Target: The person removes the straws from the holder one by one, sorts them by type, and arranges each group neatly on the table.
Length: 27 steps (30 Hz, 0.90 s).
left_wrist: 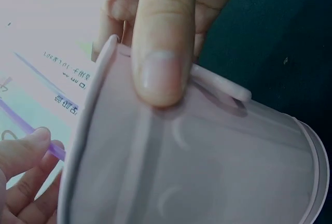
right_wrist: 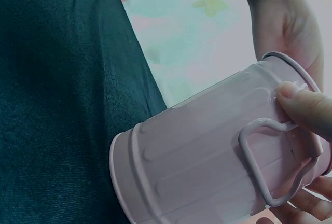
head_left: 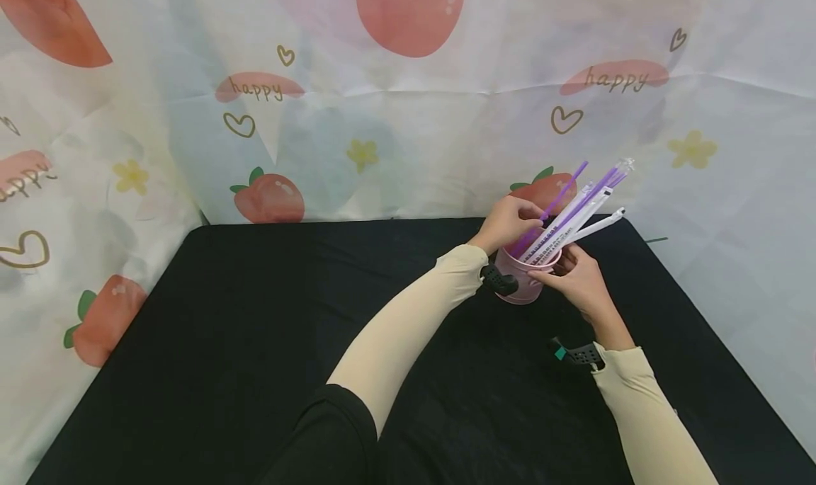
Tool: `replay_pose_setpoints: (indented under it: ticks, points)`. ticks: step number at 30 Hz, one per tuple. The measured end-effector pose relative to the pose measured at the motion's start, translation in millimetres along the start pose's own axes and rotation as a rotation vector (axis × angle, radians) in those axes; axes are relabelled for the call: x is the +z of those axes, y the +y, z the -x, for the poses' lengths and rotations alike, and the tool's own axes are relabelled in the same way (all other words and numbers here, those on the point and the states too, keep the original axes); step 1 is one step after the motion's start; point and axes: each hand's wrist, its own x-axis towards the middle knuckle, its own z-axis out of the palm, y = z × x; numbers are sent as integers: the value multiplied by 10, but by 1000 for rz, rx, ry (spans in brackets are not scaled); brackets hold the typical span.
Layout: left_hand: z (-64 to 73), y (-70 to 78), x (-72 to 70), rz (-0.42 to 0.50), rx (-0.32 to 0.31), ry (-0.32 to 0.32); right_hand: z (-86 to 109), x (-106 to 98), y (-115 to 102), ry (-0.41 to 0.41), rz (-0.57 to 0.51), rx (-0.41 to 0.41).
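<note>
A small pink pail [head_left: 519,287] with a wire side handle [right_wrist: 249,156] stands toward the far right of the black table. Out of it lean several purple straws and printed white wrappers [head_left: 589,205], tilted to the right. The left hand [head_left: 506,223] reaches over the pail and pinches a thin purple straw [head_left: 576,173] between thumb and fingers; the straw's lower part is inside the pail. The right hand [head_left: 583,280] grips the pail at its rim. In the right wrist view, the right thumb [right_wrist: 306,105] presses on the outside wall beside the handle.
The black cloth-covered table [head_left: 287,315] runs to a patterned fabric backdrop [head_left: 408,138] with printed fruit, flowers and hearts. Dark wrist cameras are strapped on both wrists. The pail stands near the table's back edge.
</note>
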Motion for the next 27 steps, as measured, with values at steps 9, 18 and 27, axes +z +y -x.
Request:
replay_pose_setpoints:
  ticks: [9,18,27]
  points:
    - [25,-21,-21,23,-12,89,-7,8,2,6,-20,2]
    - [42,-84,-22,153,-57,159,1,7,-15,-8,-25,24]
    - [43,-168,-2,419,-87,207,4,6,-19,-5,-28,16]
